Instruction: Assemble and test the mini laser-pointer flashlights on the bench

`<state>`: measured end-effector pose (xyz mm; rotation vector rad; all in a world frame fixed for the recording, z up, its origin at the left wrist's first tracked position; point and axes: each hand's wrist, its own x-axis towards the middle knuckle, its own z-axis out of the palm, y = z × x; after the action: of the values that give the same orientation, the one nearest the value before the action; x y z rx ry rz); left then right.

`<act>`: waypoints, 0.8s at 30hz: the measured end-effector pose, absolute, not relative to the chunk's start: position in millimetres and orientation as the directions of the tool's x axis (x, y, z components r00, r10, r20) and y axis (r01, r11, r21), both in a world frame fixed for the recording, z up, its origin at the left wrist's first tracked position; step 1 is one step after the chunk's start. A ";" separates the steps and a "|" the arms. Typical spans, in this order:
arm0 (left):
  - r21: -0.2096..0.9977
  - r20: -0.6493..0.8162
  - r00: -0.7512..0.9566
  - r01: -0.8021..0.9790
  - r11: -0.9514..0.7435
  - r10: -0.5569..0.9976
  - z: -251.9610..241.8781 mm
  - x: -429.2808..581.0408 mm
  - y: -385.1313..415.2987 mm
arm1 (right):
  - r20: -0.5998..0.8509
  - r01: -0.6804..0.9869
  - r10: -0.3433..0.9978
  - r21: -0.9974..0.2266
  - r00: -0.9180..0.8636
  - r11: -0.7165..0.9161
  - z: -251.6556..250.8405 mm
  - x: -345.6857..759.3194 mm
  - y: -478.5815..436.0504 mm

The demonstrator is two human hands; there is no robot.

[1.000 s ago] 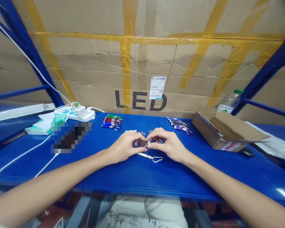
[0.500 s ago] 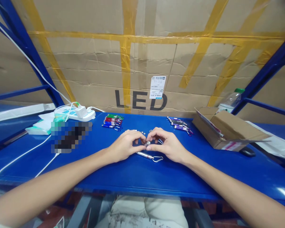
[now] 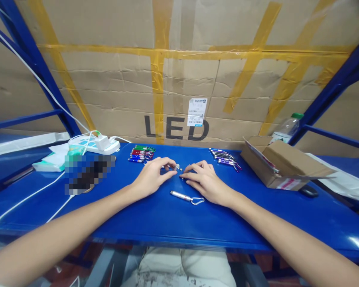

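My left hand pinches a small silver metal piece at its fingertips, just above the table. My right hand is lowered to the table with fingers curled and their tips close together; whatever they grip is too small to make out. Tiny round metal pieces lie between the two hands. Nearer to me lies a silver penlight with a carabiner clip at its right end, touched by neither hand.
Green, red and blue penlights lie in a row at the back left, black and purple ones at the back right. An open cardboard box stands right. A power strip and white cables occupy the left of the blue table.
My hands were together around a small silver piece; now they are apart. The left keeps a silver piece and has shifted slightly back. The right has come down to the table, uncovering the penlight.
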<state>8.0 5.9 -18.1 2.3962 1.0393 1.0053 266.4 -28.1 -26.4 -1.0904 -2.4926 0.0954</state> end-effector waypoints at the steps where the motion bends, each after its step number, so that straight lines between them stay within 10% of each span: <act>1: 0.551 0.468 0.479 0.498 -0.669 0.743 -18.3 8.2 6.4 | 0.350 0.680 0.712 -0.231 -0.609 0.696 -26.5 267.0 -27.8; 24: 0.575 0.403 0.535 0.483 -0.660 0.742 -23.0 8.1 8.5 | 0.281 0.563 0.758 -0.530 -0.589 0.634 -18.8 271.3 -27.2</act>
<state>8.1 8.5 -23.0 2.3812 1.0040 0.8982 271.3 -27.2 -18.8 -1.0353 -2.3703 0.5359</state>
